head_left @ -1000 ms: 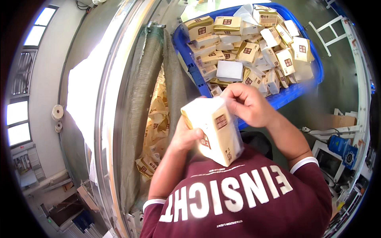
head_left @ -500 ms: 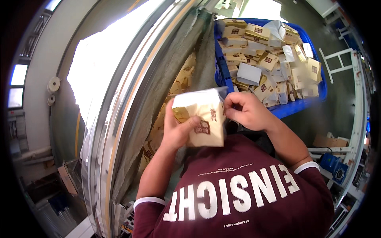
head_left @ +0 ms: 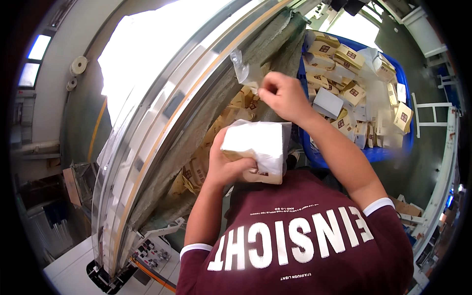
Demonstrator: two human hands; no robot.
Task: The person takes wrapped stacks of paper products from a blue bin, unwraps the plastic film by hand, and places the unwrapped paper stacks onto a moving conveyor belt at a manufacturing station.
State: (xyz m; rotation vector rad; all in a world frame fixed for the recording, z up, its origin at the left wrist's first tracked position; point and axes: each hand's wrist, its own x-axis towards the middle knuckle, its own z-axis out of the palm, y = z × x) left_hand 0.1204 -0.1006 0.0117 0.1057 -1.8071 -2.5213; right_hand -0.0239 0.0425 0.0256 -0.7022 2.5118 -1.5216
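While the left hand [head_left: 222, 161] holds a boxy white-and-cream packet [head_left: 255, 140] mid-frame, the right hand [head_left: 285, 96], just above it, pinches a clear crinkly plastic scrap [head_left: 240, 68].

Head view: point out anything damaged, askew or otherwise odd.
The right hand pinches a scrap of clear film, apart from the wrapped pack in the left hand; it may be a torn-off piece. In the blue basket, loose packs lie jumbled at many angles rather than stacked.

right hand [head_left: 285, 98]: drawn away from pack [head_left: 254, 141] | clear film scrap [head_left: 241, 70]: now apart, in that hand
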